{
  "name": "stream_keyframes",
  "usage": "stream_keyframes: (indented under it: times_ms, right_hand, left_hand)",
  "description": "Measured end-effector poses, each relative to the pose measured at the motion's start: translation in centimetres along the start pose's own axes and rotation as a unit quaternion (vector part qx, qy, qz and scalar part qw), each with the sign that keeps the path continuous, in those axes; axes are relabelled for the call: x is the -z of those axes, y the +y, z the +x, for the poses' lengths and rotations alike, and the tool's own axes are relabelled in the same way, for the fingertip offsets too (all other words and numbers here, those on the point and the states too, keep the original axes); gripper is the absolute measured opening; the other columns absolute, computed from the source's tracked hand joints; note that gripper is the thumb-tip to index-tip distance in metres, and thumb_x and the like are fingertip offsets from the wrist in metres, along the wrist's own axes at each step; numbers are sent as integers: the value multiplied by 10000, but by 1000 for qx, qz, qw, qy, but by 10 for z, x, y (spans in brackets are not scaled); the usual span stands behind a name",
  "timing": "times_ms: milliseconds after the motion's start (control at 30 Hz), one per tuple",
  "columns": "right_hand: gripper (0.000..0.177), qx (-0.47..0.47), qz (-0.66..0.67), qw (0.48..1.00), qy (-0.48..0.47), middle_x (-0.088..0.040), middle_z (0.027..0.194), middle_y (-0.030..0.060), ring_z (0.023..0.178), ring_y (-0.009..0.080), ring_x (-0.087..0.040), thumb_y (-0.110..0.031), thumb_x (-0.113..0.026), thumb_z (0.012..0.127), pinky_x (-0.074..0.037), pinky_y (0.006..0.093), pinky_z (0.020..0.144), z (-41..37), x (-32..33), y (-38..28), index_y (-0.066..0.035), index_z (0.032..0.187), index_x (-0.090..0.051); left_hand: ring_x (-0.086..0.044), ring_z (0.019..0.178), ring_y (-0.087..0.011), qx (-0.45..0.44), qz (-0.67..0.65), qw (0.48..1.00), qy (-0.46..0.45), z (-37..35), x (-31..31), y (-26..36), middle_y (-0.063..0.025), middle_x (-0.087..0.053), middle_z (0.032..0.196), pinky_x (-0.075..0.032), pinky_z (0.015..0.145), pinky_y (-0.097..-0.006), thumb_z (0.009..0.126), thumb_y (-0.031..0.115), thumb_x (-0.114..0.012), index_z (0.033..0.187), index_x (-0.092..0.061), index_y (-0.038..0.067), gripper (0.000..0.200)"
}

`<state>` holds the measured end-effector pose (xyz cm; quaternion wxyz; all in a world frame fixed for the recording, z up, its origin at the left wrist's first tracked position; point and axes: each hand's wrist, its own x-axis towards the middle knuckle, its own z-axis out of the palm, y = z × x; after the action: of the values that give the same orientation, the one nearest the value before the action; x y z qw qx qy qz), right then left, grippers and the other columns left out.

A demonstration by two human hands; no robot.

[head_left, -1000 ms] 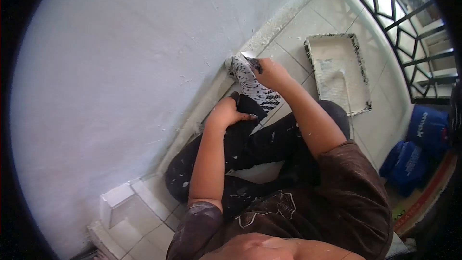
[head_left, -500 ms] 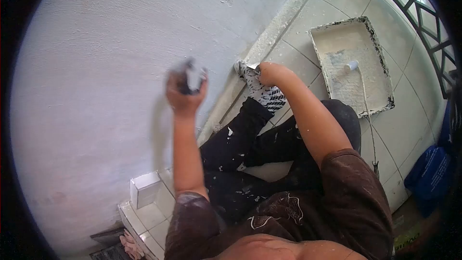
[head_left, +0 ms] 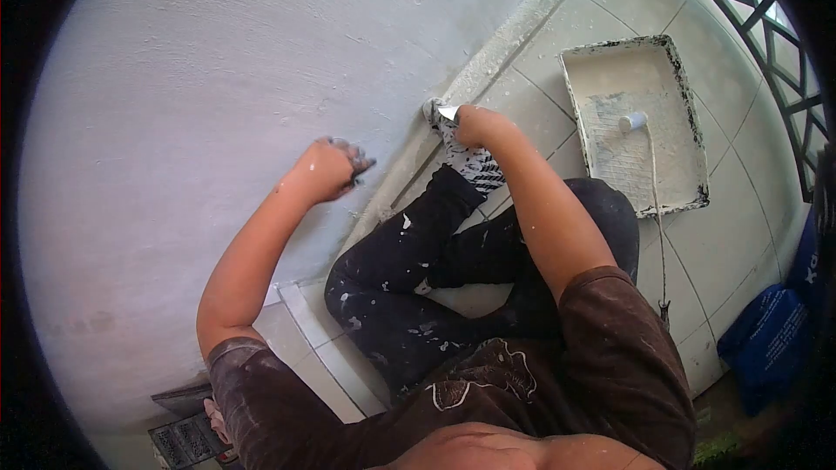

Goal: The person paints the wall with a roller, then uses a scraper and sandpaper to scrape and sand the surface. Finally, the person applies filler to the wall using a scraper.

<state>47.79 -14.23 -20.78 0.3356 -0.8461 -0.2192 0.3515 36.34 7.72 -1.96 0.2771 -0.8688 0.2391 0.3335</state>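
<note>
My left hand [head_left: 331, 170] is in front of the pale wall [head_left: 200, 104], its grey-stained fingers curled inward; whatever they hold, if anything, is hidden. My right hand [head_left: 479, 126] is closed on a small scraper [head_left: 448, 112], whose metal blade points left toward the wall's foot. Just beyond the blade lies the toe end of my black-and-white sock [head_left: 475, 167]. The handle is covered by my right fingers.
A paint tray [head_left: 586, 137] with a small white roller [head_left: 633, 122] lies on the tiled floor [head_left: 740, 209] at the right. Blue bags [head_left: 771, 339] sit at the lower right. A dark metal grille [head_left: 766, 26] curves along the upper right. My crossed legs [head_left: 392, 287] fill the middle.
My left hand has turned over and lowered slightly, its fingers now curled, and the left elbow has swung outward. My right hand has shifted slightly left with the scraper.
</note>
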Motion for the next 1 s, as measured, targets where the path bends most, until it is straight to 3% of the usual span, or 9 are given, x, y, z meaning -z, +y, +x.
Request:
stream_keyframes:
  times_ms: [100,200,333,433,533,633,667,767,1000]
  right_hand:
    - [312,12,-1,1000,13,-692,1041,207,978,352,-679,-64,-619,733,-541,428,826,1,-6,-2,12,1029,-682]
    - [296,25,-22,999,10,-684,1072,205,988,348,-677,-79,-603,752,-540,423,826,10,-17,2,12,1022,-682]
    - [283,26,-54,997,41,-685,1105,177,1010,324,-677,-128,-586,800,-543,412,823,-1,-16,-5,-32,1043,-695]
    - [271,-5,-87,991,99,-690,1114,156,1019,309,-679,-148,-573,834,-546,399,821,-1,-24,-11,-68,1061,-699]
    - [255,-26,-93,988,120,-695,1102,148,1016,304,-682,-149,-572,852,-549,390,817,5,-37,-10,-80,1063,-697]
    - [246,-14,-89,986,142,-696,1066,158,989,316,-683,-152,-563,870,-553,404,801,12,-38,-8,-74,1066,-691]
    - [246,3,-93,984,155,-697,1041,160,967,320,-686,-160,-562,878,-553,415,788,10,-30,-10,-79,1074,-687]
    - [259,99,-49,960,256,-690,967,159,890,336,-682,-194,-564,902,-548,452,745,2,-12,-24,-115,1125,-668]
    - [364,346,-53,802,484,-654,866,104,673,330,-654,-259,-601,908,-538,425,577,20,43,-96,-260,1271,-580]
  left_hand:
    - [-521,1263,-218,14,95,965,244,-19,25,-21,-27,-597,1311,-337,1090,-507,869,254,-629,1280,-588,265,414]
    - [-368,1401,-205,129,217,866,431,-29,68,-47,25,-403,1515,-70,1173,-532,853,356,-634,1395,-475,374,565]
    - [-31,1501,-217,331,223,812,426,-27,115,-67,45,-46,1635,83,1090,-663,862,592,-530,1528,-148,442,782]
    - [14,1504,-212,371,281,861,206,-11,121,-65,57,38,1635,97,1092,-668,868,648,-480,1531,-85,444,799]
    - [-123,1492,-200,263,299,891,218,-6,113,-80,9,-168,1619,74,1096,-679,905,608,-455,1537,-162,393,729]
    - [-76,1500,-186,455,320,828,65,-11,168,-78,32,-157,1619,61,1121,-654,881,667,-442,1534,-93,423,780]
    - [-244,1457,-236,518,356,774,78,-15,175,-101,9,-258,1585,-62,1114,-676,871,640,-482,1520,-209,411,741]
    - [-15,1488,-113,563,227,728,318,-31,235,-26,91,-96,1622,87,1218,-430,869,584,-566,1512,-282,272,768]
    - [-109,1480,-123,407,384,677,479,-27,180,-105,81,-171,1608,10,1235,-440,843,585,-608,1494,-299,351,758]
